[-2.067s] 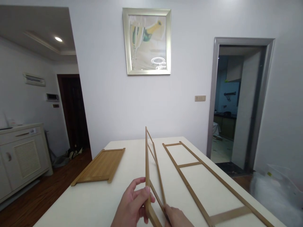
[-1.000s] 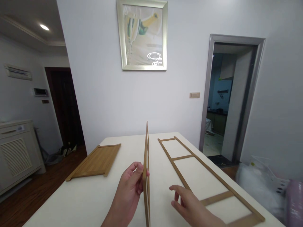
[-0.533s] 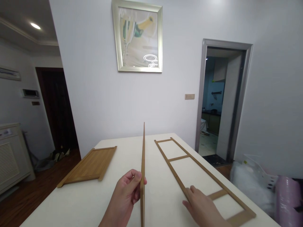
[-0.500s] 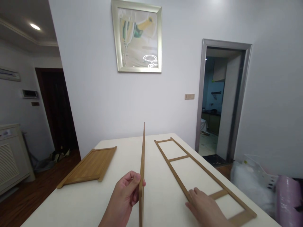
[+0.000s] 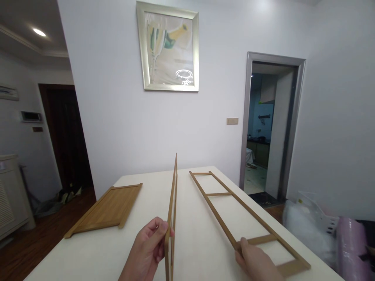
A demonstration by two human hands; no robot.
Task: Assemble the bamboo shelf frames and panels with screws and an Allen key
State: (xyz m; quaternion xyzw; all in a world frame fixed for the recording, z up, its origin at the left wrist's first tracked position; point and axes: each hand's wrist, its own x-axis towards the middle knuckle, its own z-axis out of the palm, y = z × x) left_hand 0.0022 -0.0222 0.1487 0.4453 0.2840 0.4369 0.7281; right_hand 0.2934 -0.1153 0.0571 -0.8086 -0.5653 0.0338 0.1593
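Observation:
My left hand [image 5: 149, 246] pinches the near upright of a slim wooden frame [image 5: 172, 199], which stands on its long edge, seen almost edge-on. A second, ladder-like wooden frame [image 5: 216, 212] with several crossbars lies along the right of the white table [image 5: 196, 249]. My right hand [image 5: 254, 259] is closed around this frame's left rail, close to a wide crossbar, and the rail looks slightly raised off the tabletop. To the left lies a slatted wooden panel [image 5: 109, 207], flat and touched by neither hand.
Behind the table is a wall with a framed picture [image 5: 171, 47] and a switch [image 5: 232, 121]. A doorway [image 5: 263, 128] opens at right. Clear plastic wrapping [image 5: 304, 222] and a pink roll [image 5: 351, 246] stand beyond the right edge. A cabinet [image 5: 14, 195] is at far left.
My right hand has let go of the upright frame, moved right and gripped the lying frame's left rail. The left hand has turned the upright frame. The view has swung right.

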